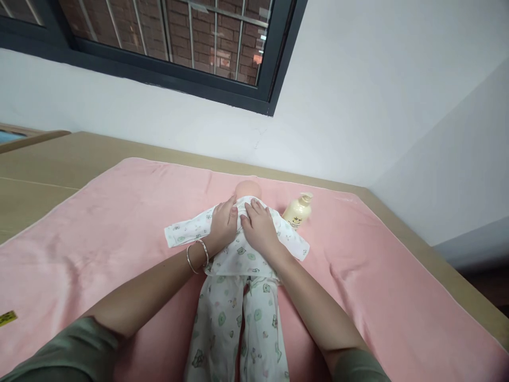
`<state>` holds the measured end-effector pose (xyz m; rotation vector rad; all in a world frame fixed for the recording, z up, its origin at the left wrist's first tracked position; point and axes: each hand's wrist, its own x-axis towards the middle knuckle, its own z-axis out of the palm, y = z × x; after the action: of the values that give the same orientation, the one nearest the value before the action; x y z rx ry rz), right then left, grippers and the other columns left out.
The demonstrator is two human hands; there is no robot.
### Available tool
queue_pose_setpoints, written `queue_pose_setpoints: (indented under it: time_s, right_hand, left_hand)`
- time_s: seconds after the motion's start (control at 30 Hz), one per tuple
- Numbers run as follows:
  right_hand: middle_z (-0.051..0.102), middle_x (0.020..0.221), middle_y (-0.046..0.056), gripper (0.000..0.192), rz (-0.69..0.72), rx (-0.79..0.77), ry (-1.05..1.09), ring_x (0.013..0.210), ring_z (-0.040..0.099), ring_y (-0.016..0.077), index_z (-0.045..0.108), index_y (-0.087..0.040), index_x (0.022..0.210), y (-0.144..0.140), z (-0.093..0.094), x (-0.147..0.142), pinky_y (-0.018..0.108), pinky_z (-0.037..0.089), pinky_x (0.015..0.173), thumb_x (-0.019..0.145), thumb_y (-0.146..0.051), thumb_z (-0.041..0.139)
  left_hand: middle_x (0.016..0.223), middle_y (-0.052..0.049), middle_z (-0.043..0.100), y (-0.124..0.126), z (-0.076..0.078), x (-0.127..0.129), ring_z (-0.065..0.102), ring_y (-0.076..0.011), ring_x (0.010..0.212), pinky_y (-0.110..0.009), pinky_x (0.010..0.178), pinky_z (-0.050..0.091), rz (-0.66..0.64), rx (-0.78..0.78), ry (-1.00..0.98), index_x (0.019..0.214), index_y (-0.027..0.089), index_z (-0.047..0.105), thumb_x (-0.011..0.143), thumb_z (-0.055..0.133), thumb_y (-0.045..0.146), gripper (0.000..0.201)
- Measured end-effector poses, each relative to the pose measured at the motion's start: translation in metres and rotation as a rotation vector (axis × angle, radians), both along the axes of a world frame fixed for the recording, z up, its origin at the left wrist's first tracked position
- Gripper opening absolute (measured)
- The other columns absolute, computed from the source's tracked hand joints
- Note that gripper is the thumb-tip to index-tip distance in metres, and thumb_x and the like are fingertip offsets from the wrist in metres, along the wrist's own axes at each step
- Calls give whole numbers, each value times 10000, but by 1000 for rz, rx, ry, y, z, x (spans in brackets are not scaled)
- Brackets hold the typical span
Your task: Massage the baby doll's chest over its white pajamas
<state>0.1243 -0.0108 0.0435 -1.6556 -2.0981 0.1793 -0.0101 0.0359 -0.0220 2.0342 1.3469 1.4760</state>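
Observation:
A baby doll [248,257] lies stretched out on a pink blanket, wearing a white long-sleeved top and white trousers [258,318] with a small green print. Only the smooth crown of its head [248,189] shows beyond the collar. On the left side of the doll's upper body rests my left hand [225,223], fingers extended and pointing towards the head. My right hand [259,225] lies flat on the other side of the chest, its fingers slightly spread. Both sleeves of the top reach out sideways, partly covered by my hands.
Just right of the doll, a pale yellow pump bottle [298,211] stands on the pink blanket [119,223]. A yellow label [7,318] lies at the far left. The wooden surface [40,170] ends against a white wall below a dark-framed window [170,74].

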Motion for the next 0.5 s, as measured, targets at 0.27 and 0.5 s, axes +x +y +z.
queue_pose_setpoints:
  time_s: [0.27,0.5]
  right_hand:
    - [385,1622,178,501,-20,80,10,1528,313,306,503,-113,1479,-3,0,-2,536,215,1251,1010,-259,405]
    - [687,1303,169,295,146,78,-27,1254,606,304,682,-153,1173,-15,26,5,541,405,1121,977,-221,473]
  left_hand:
    - [1290,-188,685,-2,2,0,618,-311,1238,-537,1099,430,1,-20,-9,1435,118,524,1044,123,556,711]
    - [1319,-204,673,0,1,-2,622,-327,1225,-540,1093,443,-10,-28,-3,1414,103,542,1044,177,542,681]
